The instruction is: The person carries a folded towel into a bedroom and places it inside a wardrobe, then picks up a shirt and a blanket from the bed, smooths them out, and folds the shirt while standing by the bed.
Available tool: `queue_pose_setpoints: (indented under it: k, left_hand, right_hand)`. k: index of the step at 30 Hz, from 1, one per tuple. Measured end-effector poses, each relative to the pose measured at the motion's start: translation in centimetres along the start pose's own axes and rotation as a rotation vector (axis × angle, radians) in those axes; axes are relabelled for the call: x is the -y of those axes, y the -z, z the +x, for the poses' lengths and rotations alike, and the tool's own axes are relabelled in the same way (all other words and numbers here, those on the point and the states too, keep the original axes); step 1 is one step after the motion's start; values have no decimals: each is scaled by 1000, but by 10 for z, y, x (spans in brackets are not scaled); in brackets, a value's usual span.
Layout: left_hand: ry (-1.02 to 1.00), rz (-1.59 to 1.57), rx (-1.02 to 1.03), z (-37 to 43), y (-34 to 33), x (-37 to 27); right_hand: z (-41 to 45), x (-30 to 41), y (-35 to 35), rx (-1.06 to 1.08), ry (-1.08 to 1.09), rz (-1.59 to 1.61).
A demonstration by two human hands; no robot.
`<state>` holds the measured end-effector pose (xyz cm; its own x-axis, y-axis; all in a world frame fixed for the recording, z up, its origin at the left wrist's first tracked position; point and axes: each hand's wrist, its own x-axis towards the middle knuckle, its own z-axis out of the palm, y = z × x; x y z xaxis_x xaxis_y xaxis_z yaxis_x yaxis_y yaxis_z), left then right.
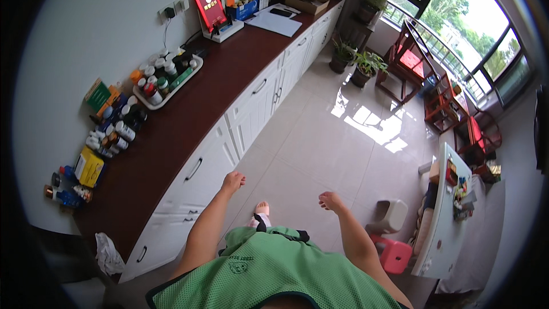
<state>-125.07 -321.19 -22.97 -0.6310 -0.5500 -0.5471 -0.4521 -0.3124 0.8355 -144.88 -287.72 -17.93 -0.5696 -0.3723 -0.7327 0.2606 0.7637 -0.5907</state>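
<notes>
My left hand (234,182) hangs in front of the white cabinet doors (201,186), its fingers curled and nothing seen in it. Over the tiled floor (300,171) is my right hand (330,201), also loosely curled around nothing visible. A bare foot (262,208) shows on the tiles between them. Left of me runs a long dark red-brown countertop (193,107). On it stand a white tray (167,98) of bottles, a yellow box (89,166) and several loose bottles (125,131) along the wall.
Farther along the counter are a red framed certificate (210,8), a white folder (274,23) and an open cardboard box (304,0). Potted plants (364,68) and a wooden armchair (407,62) stand near the window. To my right are a pink stool (395,255) and a glass-topped table (441,240).
</notes>
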Motion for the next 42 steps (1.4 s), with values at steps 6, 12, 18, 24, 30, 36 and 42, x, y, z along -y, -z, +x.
queue_pose_setpoints:
  k: [6, 12, 18, 24, 30, 36, 42]
  left_hand:
    - [-276, 457, -170, 121, -28, -114]
    - [-383, 738, -423, 207, -68, -200]
    - [-111, 705, -532, 258, -86, -215]
    - [-27, 709, -574, 289, -100, -216]
    - [58, 757, -592, 293, -112, -246]
    - [-51, 693, -579, 273, -129, -232]
    - [-35, 571, -589, 245, -187, -204]
  right_hand:
    - [77, 65, 70, -11, -14, -16]
    - [197, 120, 146, 127, -100, -191]
    - [301, 246, 204, 227, 77, -343]
    - [350, 346, 217, 305, 212, -392]
    - [374, 375, 189, 436, 236, -399]
    - [395, 410, 143, 341, 745, -619]
    - [355, 468, 97, 126, 1442, -711]
